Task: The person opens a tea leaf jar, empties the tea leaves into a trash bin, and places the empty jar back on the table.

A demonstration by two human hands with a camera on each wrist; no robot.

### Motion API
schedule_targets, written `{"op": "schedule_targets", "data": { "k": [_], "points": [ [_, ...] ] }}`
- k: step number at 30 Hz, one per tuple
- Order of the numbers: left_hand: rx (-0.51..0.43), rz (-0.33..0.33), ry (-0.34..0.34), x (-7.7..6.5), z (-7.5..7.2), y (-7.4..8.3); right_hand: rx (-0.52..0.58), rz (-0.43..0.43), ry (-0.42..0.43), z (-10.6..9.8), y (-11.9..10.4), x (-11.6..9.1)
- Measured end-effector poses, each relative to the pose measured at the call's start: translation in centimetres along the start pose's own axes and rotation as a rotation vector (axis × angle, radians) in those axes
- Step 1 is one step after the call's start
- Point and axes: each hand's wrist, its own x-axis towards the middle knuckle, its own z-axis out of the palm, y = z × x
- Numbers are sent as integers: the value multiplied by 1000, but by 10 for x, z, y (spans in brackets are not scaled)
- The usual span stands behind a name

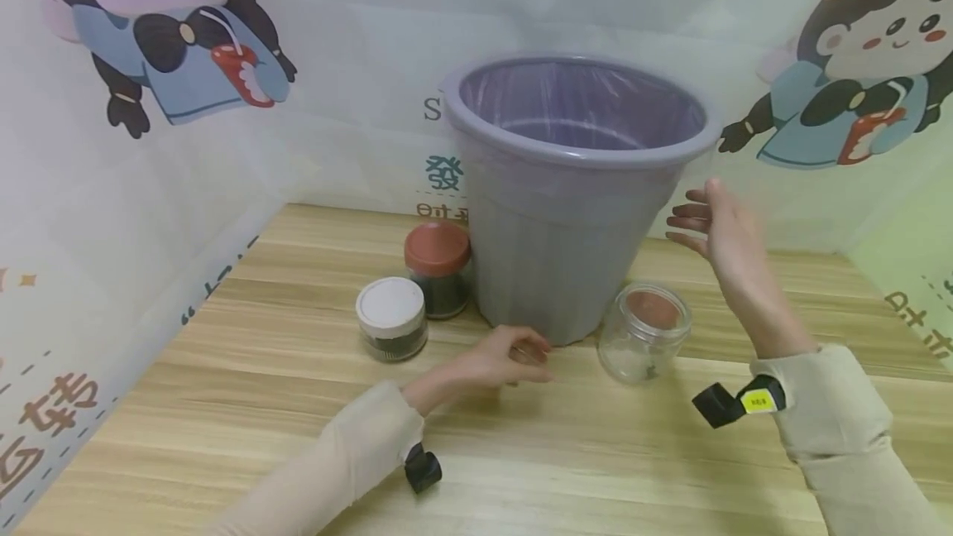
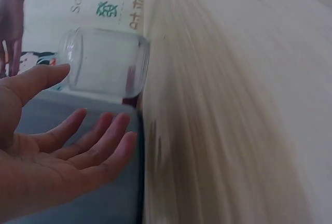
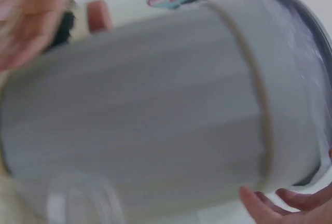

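A tall grey bin (image 1: 551,238) with a clear plastic liner stands at the back of the wooden table. My left hand (image 1: 506,358) is low in front of its base, palm up with loosely bent fingers, holding nothing in the left wrist view. Beside the bin's right side, my right hand (image 1: 722,234) is raised with its fingers spread and bare. Between the two hands stands a clear glass jar (image 1: 629,354) without a lid. A reddish-brown round patch shows through its mouth. The bin (image 3: 140,105) fills most of the right wrist view.
Left of the bin stand a jar with a red lid (image 1: 439,251) and a shorter jar with a white lid (image 1: 390,304), both with dark contents. A printed cloth (image 1: 357,89) hangs close behind the table (image 1: 551,453) and along its sides.
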Motion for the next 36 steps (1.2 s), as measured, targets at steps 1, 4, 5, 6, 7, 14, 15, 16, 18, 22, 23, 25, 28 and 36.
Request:
{"op": "schedule_targets", "data": {
  "k": [1,4,5,6,7,14,15,16,18,22,23,25,28,36],
  "points": [
    [-1,13,2,-4,-4,-2,-6,-36,6,4,4,-6],
    [23,61,13,-18,-18,-5,-119,-151,46,24,5,-33],
    [36,77,11,-23,-23,-6,-156,-188,53,31,5,-41],
    [44,93,9,-28,-28,-7,-191,-216,53,37,5,-47],
    [59,105,7,-33,-33,-8,-255,-225,48,45,1,-57],
    [98,134,-20,-72,-69,-22,-299,-275,-91,78,26,-77],
    [92,133,-20,-78,-74,-24,-315,-279,-108,82,30,-78],
    [88,124,-19,-83,-78,-26,-331,-284,-126,87,34,-78],
    [79,105,-10,-92,-88,-29,-367,-272,-164,94,41,-79],
    [99,72,-1,-104,-103,-37,-398,-265,-237,111,52,-79],
    [104,64,-2,-106,-107,-38,-396,-259,-259,116,54,-78],
    [111,30,5,-111,-113,-40,-406,-258,-300,126,57,-77],
    [90,-66,47,-119,-120,-39,-432,-253,-352,141,60,-76],
    [35,-310,275,-118,-120,-37,-442,-240,-468,176,66,-71]
  ]
}}
